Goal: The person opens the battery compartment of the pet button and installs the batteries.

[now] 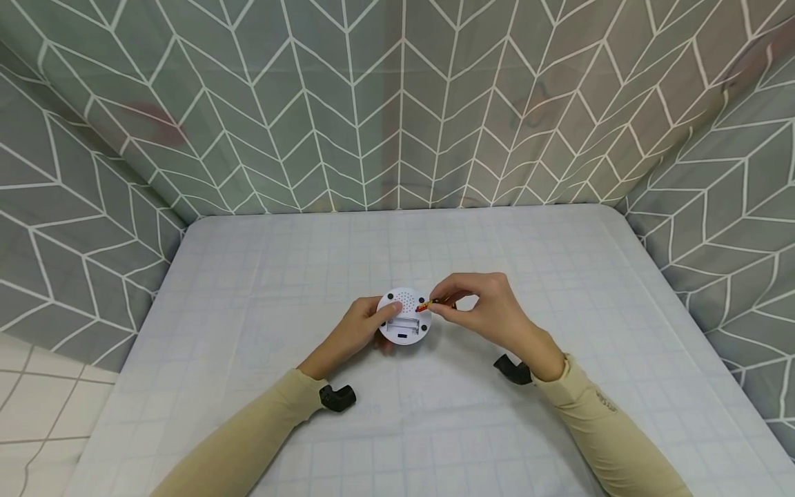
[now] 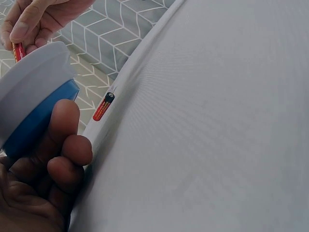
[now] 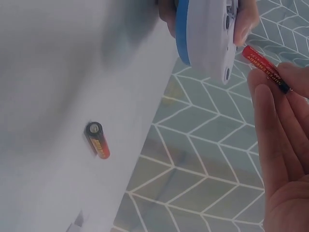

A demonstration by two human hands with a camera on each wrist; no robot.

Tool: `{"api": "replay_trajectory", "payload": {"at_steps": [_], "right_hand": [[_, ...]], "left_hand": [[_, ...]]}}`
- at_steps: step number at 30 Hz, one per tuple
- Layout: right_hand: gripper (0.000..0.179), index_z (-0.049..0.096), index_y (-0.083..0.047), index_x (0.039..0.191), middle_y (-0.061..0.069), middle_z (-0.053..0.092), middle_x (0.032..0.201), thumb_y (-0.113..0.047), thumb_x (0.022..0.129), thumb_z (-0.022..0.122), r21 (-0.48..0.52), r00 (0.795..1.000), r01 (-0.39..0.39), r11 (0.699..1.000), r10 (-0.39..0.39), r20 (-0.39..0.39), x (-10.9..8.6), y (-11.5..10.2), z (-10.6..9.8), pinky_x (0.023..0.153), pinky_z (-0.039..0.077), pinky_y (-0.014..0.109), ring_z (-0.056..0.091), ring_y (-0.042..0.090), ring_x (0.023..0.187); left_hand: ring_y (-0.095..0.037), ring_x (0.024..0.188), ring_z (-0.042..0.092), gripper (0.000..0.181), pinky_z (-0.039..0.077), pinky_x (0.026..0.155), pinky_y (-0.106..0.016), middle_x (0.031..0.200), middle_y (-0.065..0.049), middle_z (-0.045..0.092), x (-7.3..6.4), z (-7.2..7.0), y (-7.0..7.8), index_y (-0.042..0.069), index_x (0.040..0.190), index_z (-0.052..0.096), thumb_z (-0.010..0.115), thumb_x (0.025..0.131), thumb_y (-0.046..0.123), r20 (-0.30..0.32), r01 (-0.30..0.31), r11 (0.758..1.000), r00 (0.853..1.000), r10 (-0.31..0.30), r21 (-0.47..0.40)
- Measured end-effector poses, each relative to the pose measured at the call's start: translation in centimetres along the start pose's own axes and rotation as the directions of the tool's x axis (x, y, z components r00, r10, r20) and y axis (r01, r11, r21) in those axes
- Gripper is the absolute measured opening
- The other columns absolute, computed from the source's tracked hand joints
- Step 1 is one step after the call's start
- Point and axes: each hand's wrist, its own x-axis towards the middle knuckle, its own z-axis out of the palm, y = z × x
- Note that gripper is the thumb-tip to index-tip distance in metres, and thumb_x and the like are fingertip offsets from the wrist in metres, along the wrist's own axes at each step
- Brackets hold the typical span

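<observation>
My left hand [image 1: 360,324] grips a round white device [image 1: 404,338], thumb on its face and fingers beneath. The face carries speaker holes, dark round feet and an uncovered battery compartment [image 1: 397,322] with no battery in it. A blue part [image 2: 43,116] forms the device's other side. Between thumb and fingertips, my right hand [image 1: 487,307] pinches a red and black AAA battery [image 3: 264,67], just beside the device's face; in the head view the battery points toward it. Another red and black battery [image 3: 98,140] lies on the table, mostly hidden by the right hand in the head view.
A pale cloth with a faint grid covers the table [image 1: 279,262]. Grey patterned curtains [image 1: 397,103] hang behind it and at both sides. Black wrist mounts [image 1: 338,398] sit by both cuffs. A small greyish piece [image 3: 76,226] shows at the right wrist view's bottom edge, its kind unclear.
</observation>
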Motion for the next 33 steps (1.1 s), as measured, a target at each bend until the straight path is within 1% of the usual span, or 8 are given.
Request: {"api": "replay_trajectory", "payload": {"at_steps": [4,8,11,19,23,26,29,33], "right_hand": [[0.02,0.079,-0.014,0.1,-0.006,0.079,0.092,-0.004,0.085,0.088,0.014,1.0,0.002,1.0,-0.002,0.019,-0.1,0.1,0.4,0.072,0.061,0.024,0.075,0.006,0.08],[0.021,0.08,-0.014,0.098,-0.006,0.08,0.092,-0.002,0.083,0.088,0.029,1.0,0.003,1.0,-0.004,0.03,-0.1,0.1,1.0,0.071,0.061,0.026,0.075,0.007,0.079],[0.02,0.08,-0.015,0.097,-0.007,0.08,0.091,-0.003,0.083,0.089,0.018,0.999,0.014,1.0,-0.015,0.044,-0.2,0.1,1.4,0.069,0.061,0.027,0.074,0.005,0.078],[0.021,0.079,-0.013,0.094,-0.008,0.078,0.089,-0.003,0.08,0.091,-0.012,0.995,0.074,0.997,-0.073,0.068,-0.2,0.1,1.9,0.066,0.06,0.028,0.072,0.003,0.076],[0.021,0.077,-0.013,0.093,-0.007,0.077,0.088,-0.003,0.08,0.091,-0.019,0.991,0.097,0.995,-0.095,0.091,-0.2,-0.1,2.1,0.066,0.059,0.026,0.07,0.002,0.075],[0.021,0.076,-0.013,0.092,-0.006,0.076,0.087,-0.003,0.08,0.091,-0.019,0.99,0.098,0.995,-0.096,0.102,-0.3,-0.1,2.3,0.066,0.059,0.025,0.069,0.002,0.075],[0.021,0.077,-0.013,0.093,-0.007,0.076,0.087,-0.004,0.081,0.091,-0.024,0.991,0.087,0.996,-0.084,0.104,-0.4,-0.1,2.4,0.066,0.058,0.024,0.068,0.001,0.075],[0.021,0.077,-0.014,0.092,-0.008,0.075,0.086,-0.004,0.08,0.092,-0.032,0.991,0.09,0.995,-0.087,0.097,-0.5,0.1,2.6,0.066,0.057,0.022,0.068,0.001,0.075]], "left_hand": [[-0.019,0.052,0.061,0.041,0.048,0.05,-0.029,0.065,-0.007,0.069,0.0,0.0,0.0,-0.002,0.112,0.071,0.055,0.11,0.036,-0.001,-0.005,1.0,1.0,0.005,0.001],[-0.019,0.052,0.061,0.04,0.047,0.049,-0.029,0.064,-0.011,0.069,0.0,0.0,-0.2,-0.003,0.109,0.071,0.054,0.111,0.034,-0.003,-0.013,1.0,1.0,0.013,0.002],[-0.019,0.052,0.061,0.039,0.047,0.049,-0.029,0.063,-0.012,0.068,0.0,0.1,-0.3,-0.002,0.107,0.07,0.054,0.111,0.034,-0.002,-0.016,1.0,1.0,0.016,-0.003],[-0.018,0.052,0.062,0.039,0.047,0.05,-0.028,0.063,-0.011,0.068,0.1,0.0,0.0,0.0,0.107,0.071,0.053,0.111,0.035,0.007,-0.036,0.999,0.999,0.036,-0.005],[-0.017,0.052,0.062,0.038,0.048,0.05,-0.028,0.063,-0.009,0.068,0.1,-0.1,0.1,-0.001,0.107,0.07,0.053,0.111,0.034,0.006,-0.03,1.0,1.0,0.03,-0.005],[-0.018,0.052,0.062,0.038,0.047,0.05,-0.028,0.063,-0.01,0.068,0.1,-0.1,0.0,0.0,0.107,0.07,0.053,0.111,0.034,0.008,-0.028,1.0,1.0,0.028,-0.01],[-0.019,0.051,0.062,0.037,0.047,0.049,-0.028,0.062,-0.01,0.068,0.2,-0.1,-0.1,0.001,0.106,0.07,0.054,0.111,0.034,0.003,-0.033,0.999,0.999,0.033,0.003],[-0.018,0.051,0.061,0.038,0.047,0.049,-0.029,0.061,-0.009,0.068,0.2,-0.1,0.0,0.0,0.105,0.069,0.053,0.111,0.034,-0.002,-0.036,0.999,0.999,0.036,0.017]]}}
